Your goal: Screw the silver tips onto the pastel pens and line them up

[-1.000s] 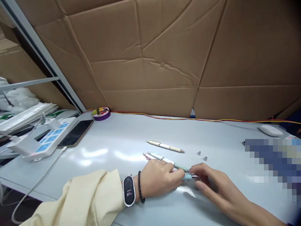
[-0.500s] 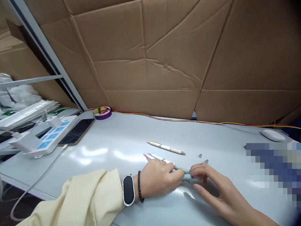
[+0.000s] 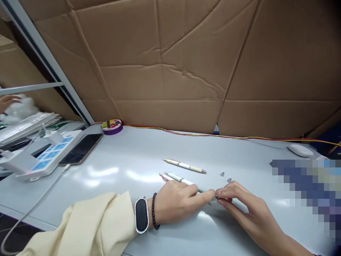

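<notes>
A white and pale-green pen [image 3: 173, 176] slants under my left hand [image 3: 183, 201], whose closed fingers grip its barrel. Beside it the end of a pink pen [image 3: 165, 177] shows, the rest hidden by the same hand. My right hand [image 3: 242, 204] pinches with thumb and forefinger at the green pen's tip, touching the left forefinger; the tip itself is mostly covered. Behind the hands lies a cream and white pen [image 3: 185, 166]. Two small grey cone-shaped pieces [image 3: 222, 174] rest just beyond my right fingers.
At the left are a white power strip [image 3: 52, 154], a phone [image 3: 81, 149] on a cable and a purple tape roll [image 3: 112, 127]. Another person's hand [image 3: 9, 101] appears at far left. A white mouse [image 3: 300, 150] sits right. Cardboard [image 3: 170, 81] walls the back, with thin wires along it.
My right thumb and forefinger have closed together at the pen's tip. My left forefinger has stretched right to meet them. The view has shifted slightly, and another person's hand has appeared at far left.
</notes>
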`<action>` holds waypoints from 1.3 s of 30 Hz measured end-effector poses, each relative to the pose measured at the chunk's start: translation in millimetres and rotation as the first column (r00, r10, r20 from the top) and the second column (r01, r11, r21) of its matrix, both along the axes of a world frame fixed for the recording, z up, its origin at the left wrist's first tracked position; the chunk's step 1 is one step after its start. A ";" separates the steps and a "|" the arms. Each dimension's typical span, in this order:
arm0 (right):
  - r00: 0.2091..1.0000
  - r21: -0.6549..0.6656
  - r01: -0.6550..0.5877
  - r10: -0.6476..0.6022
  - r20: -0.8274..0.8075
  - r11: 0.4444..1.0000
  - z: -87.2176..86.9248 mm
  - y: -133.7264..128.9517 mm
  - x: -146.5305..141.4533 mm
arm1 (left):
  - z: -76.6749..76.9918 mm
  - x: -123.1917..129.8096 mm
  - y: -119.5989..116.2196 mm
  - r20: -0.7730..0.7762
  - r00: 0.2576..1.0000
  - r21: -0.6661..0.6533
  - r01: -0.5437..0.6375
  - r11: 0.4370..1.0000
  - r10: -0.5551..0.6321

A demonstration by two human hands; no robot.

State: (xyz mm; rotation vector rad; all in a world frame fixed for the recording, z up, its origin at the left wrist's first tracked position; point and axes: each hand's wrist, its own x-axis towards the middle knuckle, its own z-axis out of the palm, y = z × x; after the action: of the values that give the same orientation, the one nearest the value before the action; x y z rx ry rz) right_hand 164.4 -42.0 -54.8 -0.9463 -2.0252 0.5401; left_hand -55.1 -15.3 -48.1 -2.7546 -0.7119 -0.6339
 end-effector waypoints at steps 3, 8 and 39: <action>0.999 0.043 -0.041 0.042 -0.026 0.998 0.0 2.0 0.4 | -0.6 -0.2 -1.3 0.012 1.000 -0.049 0.009 0.999 -0.008; 0.999 0.043 -0.041 0.042 -0.008 0.998 -0.3 3.5 5.2 | 3.6 -1.3 -0.8 -0.003 1.000 -0.122 0.007 0.992 -0.007; 0.878 -0.137 0.374 -0.302 0.371 0.917 -1.1 45.1 58.5 | -0.4 -3.9 5.9 -0.018 0.990 -0.139 0.134 0.981 -0.138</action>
State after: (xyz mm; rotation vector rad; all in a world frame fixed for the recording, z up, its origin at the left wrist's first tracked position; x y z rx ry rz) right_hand 222.9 3.0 -56.0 -1.5825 -2.0597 0.4136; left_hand -59.0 -9.4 -48.5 -2.9535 -0.5848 -0.5926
